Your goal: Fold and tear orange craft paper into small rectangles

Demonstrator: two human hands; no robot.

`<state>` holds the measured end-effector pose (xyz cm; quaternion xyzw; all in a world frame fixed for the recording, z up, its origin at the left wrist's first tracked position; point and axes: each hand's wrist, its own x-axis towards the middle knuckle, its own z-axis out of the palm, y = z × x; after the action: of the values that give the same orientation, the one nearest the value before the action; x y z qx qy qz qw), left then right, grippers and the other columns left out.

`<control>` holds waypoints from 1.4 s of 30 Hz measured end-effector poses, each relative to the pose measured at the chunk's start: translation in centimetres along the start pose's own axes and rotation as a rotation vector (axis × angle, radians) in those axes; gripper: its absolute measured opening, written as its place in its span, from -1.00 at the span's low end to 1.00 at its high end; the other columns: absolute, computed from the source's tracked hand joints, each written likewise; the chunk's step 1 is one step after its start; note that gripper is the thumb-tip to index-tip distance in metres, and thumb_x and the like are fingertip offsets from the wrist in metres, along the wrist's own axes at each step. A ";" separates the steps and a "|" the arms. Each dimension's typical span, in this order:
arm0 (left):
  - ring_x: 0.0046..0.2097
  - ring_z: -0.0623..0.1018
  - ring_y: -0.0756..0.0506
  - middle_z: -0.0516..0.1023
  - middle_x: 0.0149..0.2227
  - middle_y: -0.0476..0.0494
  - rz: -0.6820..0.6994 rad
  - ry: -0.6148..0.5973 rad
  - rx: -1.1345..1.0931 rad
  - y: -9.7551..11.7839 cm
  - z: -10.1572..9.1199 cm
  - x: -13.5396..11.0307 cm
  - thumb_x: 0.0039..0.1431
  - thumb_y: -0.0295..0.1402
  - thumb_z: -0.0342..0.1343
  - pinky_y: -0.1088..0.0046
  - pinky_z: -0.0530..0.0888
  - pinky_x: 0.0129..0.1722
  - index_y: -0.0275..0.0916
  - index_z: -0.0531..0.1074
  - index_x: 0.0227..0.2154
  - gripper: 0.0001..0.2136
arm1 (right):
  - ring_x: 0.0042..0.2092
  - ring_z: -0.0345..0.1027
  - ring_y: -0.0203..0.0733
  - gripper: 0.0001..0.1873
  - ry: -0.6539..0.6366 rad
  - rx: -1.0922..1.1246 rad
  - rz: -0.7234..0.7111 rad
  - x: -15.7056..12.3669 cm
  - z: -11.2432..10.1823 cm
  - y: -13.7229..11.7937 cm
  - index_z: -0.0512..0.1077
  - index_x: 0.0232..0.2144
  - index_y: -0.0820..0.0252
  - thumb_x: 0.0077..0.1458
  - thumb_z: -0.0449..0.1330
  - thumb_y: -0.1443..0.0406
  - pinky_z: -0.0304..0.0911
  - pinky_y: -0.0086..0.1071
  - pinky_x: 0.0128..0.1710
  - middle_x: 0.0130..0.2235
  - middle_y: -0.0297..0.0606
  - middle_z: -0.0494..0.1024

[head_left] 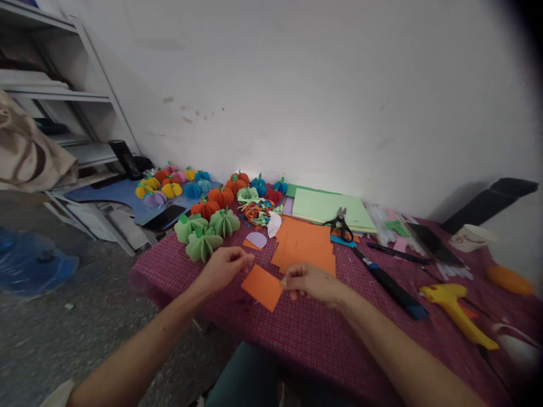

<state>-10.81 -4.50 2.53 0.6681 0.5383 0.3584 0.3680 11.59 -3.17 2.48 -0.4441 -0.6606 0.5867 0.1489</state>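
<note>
Pinching the right-hand corner of a small square sheet of orange paper (262, 287) between thumb and fingers, the right hand (313, 281) holds the sheet near the front edge of the table. The left hand (229, 263) lies at the sheet's opposite side, its fingers bent and their tips close together just beside the upper corner; whether they touch the paper cannot be told.

Just beyond the hands, a loose stack of larger orange paper sheets (303, 243) rests on a red-purple checked tablecloth (339, 345). Left of this stack lies a rounded piece of lilac paper (257, 239), partly over an orange scrap. Farther left stand three pale-green folded-paper pumpkins (204, 245), with orange paper pumpkins (221, 196) behind them and a tangled heap of multicoloured paper scraps (256, 213) to their right.

Behind the orange stack are pale-green paper sheets (328, 204); black-handled scissors (340, 219) lie across their front edge. To the right, a black-and-blue utility knife (392, 288) lies aslant, with a yellow glue gun (460, 316) beyond it. At far left, a blue tabletop (114, 195) bears further paper pumpkins in several colours (172, 190).
</note>
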 end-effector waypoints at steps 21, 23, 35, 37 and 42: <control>0.08 0.20 -0.17 0.24 0.06 -0.16 0.131 0.219 0.825 -3.7 1.0 -3.9 -0.12 -0.55 -0.11 0.21 0.13 0.02 -0.20 0.22 -0.02 -0.50 | -0.61 0.22 -0.43 -0.85 0.139 0.183 0.030 3.8 6.8 -0.5 0.35 -0.41 0.26 -0.02 0.03 0.29 0.08 -0.56 -0.65 -0.51 -0.30 0.48; 0.07 0.20 -0.17 0.23 0.06 -0.17 0.125 0.235 0.843 -3.9 1.1 -3.8 -0.09 -0.52 -0.11 0.22 0.13 0.01 -0.22 0.20 -0.01 -0.52 | -0.50 0.28 -0.36 -0.83 0.237 -0.116 -0.142 3.0 6.5 -0.3 0.39 -0.40 0.22 0.00 0.01 0.32 0.17 -0.49 -0.51 -0.47 -0.30 0.49; 0.00 0.27 -0.22 0.36 -0.09 -0.30 0.112 0.187 0.962 -3.4 2.3 -3.2 0.06 -0.14 -0.11 0.23 0.13 -0.05 -0.30 0.22 -0.06 -0.57 | -0.13 0.29 -0.20 -0.65 0.376 -0.248 -0.181 8.6 5.2 -0.3 0.29 -0.15 0.16 -0.06 0.03 0.43 0.12 -0.36 -0.12 -0.19 -0.23 0.45; -0.03 0.30 -0.22 0.38 -0.12 -0.29 0.105 0.196 0.974 -3.2 2.3 -3.1 0.04 -0.10 -0.09 0.24 0.14 -0.08 -0.30 0.24 -0.09 -0.56 | -0.17 0.32 -0.21 -0.65 0.371 -0.184 -0.150 9.7 5.3 -0.3 0.26 -0.15 0.19 -0.07 0.04 0.41 0.17 -0.38 -0.17 -0.21 -0.21 0.46; -0.17 0.37 -0.21 0.43 -0.28 -0.24 0.076 0.224 1.004 -2.6 2.5 -2.6 0.00 -0.05 -0.07 0.26 0.17 -0.17 -0.27 0.29 -0.19 -0.58 | -0.31 0.38 -0.30 -0.64 0.327 -0.051 -0.087 10.6 5.6 -0.7 0.13 -0.09 0.24 0.00 -0.03 0.33 0.26 -0.48 -0.40 -0.27 -0.21 0.47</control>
<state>-10.27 -6.90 -1.15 0.7390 0.6556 0.1382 -0.0713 1.35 1.35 -1.77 -0.5082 -0.6610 0.4825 0.2684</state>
